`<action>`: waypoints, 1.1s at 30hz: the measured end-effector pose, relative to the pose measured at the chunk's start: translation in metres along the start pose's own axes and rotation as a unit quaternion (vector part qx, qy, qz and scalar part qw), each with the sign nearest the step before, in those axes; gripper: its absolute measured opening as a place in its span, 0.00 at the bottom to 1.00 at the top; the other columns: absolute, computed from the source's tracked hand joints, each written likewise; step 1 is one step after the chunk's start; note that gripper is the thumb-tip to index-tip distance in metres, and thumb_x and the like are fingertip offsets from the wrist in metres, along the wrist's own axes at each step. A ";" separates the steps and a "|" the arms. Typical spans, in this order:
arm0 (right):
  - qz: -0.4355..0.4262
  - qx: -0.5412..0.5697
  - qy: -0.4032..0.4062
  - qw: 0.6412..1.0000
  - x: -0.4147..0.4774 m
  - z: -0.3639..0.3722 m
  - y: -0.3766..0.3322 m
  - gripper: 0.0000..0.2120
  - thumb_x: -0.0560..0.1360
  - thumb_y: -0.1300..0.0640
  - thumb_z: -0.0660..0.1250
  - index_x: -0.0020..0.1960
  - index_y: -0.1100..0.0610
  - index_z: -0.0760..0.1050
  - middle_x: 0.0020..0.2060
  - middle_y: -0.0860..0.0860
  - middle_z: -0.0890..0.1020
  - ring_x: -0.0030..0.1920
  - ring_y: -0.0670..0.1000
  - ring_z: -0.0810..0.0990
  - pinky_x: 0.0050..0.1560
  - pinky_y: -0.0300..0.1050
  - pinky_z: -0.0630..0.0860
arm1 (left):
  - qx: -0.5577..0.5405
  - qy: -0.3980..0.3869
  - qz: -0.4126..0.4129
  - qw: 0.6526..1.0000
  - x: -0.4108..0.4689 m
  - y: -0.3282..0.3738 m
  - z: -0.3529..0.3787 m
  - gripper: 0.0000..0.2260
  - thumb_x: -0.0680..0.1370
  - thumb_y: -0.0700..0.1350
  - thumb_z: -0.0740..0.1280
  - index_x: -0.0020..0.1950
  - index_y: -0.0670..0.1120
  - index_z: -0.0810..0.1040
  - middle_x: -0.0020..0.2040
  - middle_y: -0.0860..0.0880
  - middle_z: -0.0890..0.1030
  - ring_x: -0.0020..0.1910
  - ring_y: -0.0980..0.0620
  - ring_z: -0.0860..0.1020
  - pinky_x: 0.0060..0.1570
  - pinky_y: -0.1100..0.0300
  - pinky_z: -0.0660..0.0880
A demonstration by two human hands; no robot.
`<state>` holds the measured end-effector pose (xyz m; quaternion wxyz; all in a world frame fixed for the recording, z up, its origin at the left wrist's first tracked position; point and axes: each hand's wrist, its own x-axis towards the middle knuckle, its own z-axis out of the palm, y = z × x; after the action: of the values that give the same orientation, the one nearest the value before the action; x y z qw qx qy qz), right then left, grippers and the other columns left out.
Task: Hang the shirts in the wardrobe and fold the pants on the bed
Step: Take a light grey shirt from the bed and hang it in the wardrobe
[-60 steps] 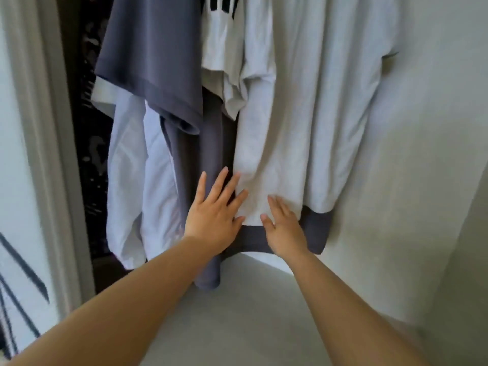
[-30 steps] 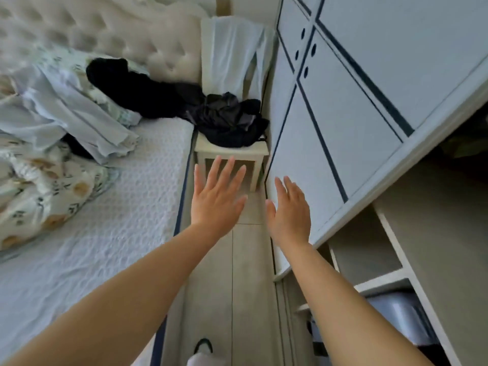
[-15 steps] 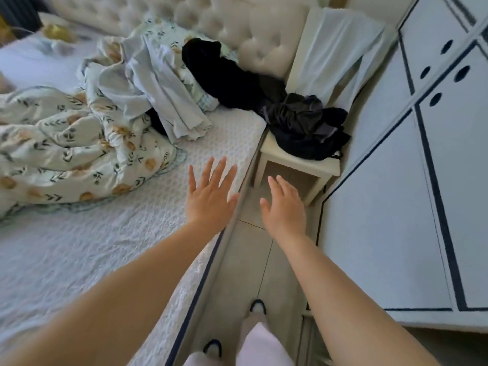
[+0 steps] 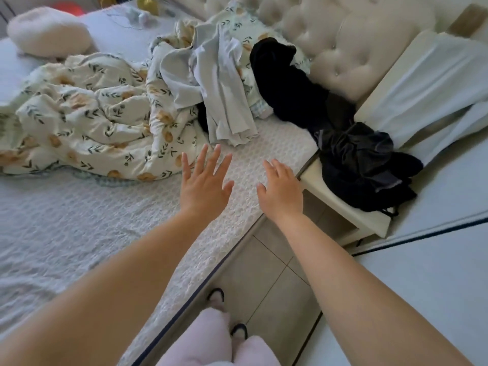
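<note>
A pale grey garment (image 4: 211, 91) is lying crumpled on the bed (image 4: 79, 220), draped over the floral duvet (image 4: 87, 120), with a black garment (image 4: 287, 85) beside it against the headboard and a dark pile (image 4: 361, 165) sitting on the nightstand (image 4: 343, 207). The step in hand looks like fetching the next piece. Whether the grey one is a shirt or pants cannot be told. The next move is calling for a reach forward and a pinch on its near edge. The left hand (image 4: 204, 186) and right hand (image 4: 281, 191) are hovering over the bed's edge, palms down, fingers spread, grasping nothing.
</note>
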<state>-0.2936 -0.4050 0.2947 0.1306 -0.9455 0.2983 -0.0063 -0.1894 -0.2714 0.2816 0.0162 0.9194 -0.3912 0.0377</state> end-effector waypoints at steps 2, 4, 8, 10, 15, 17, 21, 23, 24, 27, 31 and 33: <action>-0.009 0.002 -0.003 1.000 0.029 0.001 0.000 0.26 0.81 0.50 0.54 0.76 0.54 0.52 0.76 0.52 0.55 0.75 0.53 0.52 0.73 0.50 0.53 | -0.002 -0.003 -0.011 1.000 0.023 -0.005 0.004 0.27 0.81 0.59 0.46 0.78 0.55 0.43 0.78 0.52 0.41 0.76 0.49 0.35 0.69 0.43 0.27; -0.010 0.009 -0.005 1.000 0.058 0.002 0.000 0.26 0.80 0.51 0.54 0.77 0.54 0.52 0.76 0.52 0.55 0.75 0.53 0.52 0.72 0.49 0.53 | 0.003 -0.010 -0.014 1.000 0.049 -0.010 0.007 0.27 0.81 0.59 0.45 0.78 0.55 0.42 0.78 0.52 0.40 0.76 0.49 0.35 0.69 0.43 0.28; -0.009 0.024 -0.016 1.000 0.111 0.004 -0.001 0.26 0.80 0.51 0.54 0.77 0.53 0.52 0.76 0.52 0.55 0.75 0.53 0.52 0.72 0.49 0.53 | 0.011 -0.011 -0.015 1.000 0.105 -0.020 0.011 0.27 0.81 0.60 0.45 0.78 0.55 0.41 0.78 0.52 0.39 0.76 0.49 0.35 0.70 0.41 0.31; -0.004 0.036 -0.016 0.999 0.137 0.005 -0.002 0.26 0.80 0.51 0.54 0.77 0.53 0.53 0.76 0.51 0.56 0.75 0.53 0.53 0.72 0.49 0.54 | 0.015 -0.015 -0.015 1.000 0.130 -0.024 0.013 0.27 0.81 0.60 0.45 0.77 0.55 0.41 0.78 0.52 0.39 0.76 0.49 0.35 0.70 0.41 0.31; -0.013 0.063 -0.038 0.997 0.193 0.016 -0.001 0.26 0.80 0.51 0.55 0.76 0.53 0.53 0.76 0.51 0.56 0.75 0.53 0.53 0.72 0.50 0.54 | 0.010 -0.035 -0.027 0.999 0.182 -0.027 0.024 0.27 0.80 0.60 0.44 0.78 0.55 0.42 0.78 0.52 0.40 0.76 0.49 0.36 0.71 0.41 0.32; -0.017 0.066 -0.050 0.996 0.219 0.023 0.004 0.26 0.80 0.51 0.55 0.76 0.53 0.54 0.75 0.51 0.57 0.75 0.52 0.53 0.72 0.49 0.54 | 0.008 -0.047 -0.034 0.998 0.202 -0.028 0.033 0.27 0.80 0.60 0.44 0.78 0.55 0.42 0.78 0.52 0.40 0.76 0.49 0.36 0.71 0.41 0.32; -0.032 0.076 -0.077 0.994 0.277 0.037 0.020 0.26 0.80 0.51 0.55 0.76 0.53 0.56 0.75 0.50 0.59 0.74 0.52 0.55 0.71 0.49 0.56 | 0.017 -0.052 -0.062 0.997 0.253 -0.030 0.055 0.27 0.79 0.60 0.42 0.77 0.55 0.41 0.78 0.52 0.39 0.75 0.50 0.34 0.69 0.42 0.29; -0.037 0.073 -0.097 0.992 0.309 0.042 0.029 0.25 0.79 0.51 0.55 0.75 0.54 0.57 0.74 0.50 0.60 0.73 0.52 0.57 0.71 0.49 0.57 | 0.008 -0.056 -0.087 0.995 0.281 -0.032 0.065 0.27 0.80 0.60 0.43 0.77 0.55 0.41 0.78 0.52 0.39 0.75 0.50 0.34 0.68 0.43 0.27; -0.040 0.069 -0.107 0.991 0.326 0.045 0.033 0.25 0.79 0.52 0.55 0.75 0.54 0.58 0.73 0.50 0.61 0.73 0.52 0.57 0.70 0.50 0.58 | 0.001 -0.059 -0.103 0.993 0.294 -0.032 0.071 0.27 0.80 0.60 0.43 0.77 0.55 0.42 0.78 0.52 0.39 0.75 0.51 0.34 0.68 0.43 0.27; -0.048 0.056 -0.133 0.988 0.376 0.055 0.044 0.24 0.79 0.53 0.56 0.74 0.55 0.60 0.72 0.51 0.64 0.71 0.53 0.60 0.68 0.50 0.60 | -0.011 -0.078 -0.137 0.987 0.333 -0.037 0.090 0.26 0.81 0.59 0.45 0.78 0.55 0.44 0.78 0.52 0.41 0.76 0.50 0.36 0.69 0.42 0.29; -0.040 0.048 -0.167 0.984 0.433 0.080 0.053 0.22 0.78 0.55 0.56 0.73 0.55 0.62 0.70 0.52 0.66 0.69 0.53 0.62 0.67 0.50 0.61 | -0.017 -0.098 -0.165 0.981 0.372 -0.043 0.121 0.26 0.81 0.58 0.47 0.78 0.53 0.48 0.79 0.50 0.47 0.77 0.49 0.40 0.70 0.42 0.32; -0.041 0.033 -0.182 0.982 0.458 0.095 0.057 0.22 0.78 0.55 0.56 0.72 0.54 0.63 0.69 0.52 0.67 0.69 0.54 0.62 0.66 0.50 0.61 | -0.020 -0.104 -0.177 0.978 0.389 -0.046 0.138 0.26 0.81 0.58 0.49 0.78 0.53 0.51 0.78 0.50 0.50 0.77 0.49 0.42 0.70 0.42 0.33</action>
<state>0.0593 -0.6857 0.1585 0.2137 -0.9374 0.2301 0.1508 0.1208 -0.5268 0.1761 0.0008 0.9725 -0.2223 -0.0693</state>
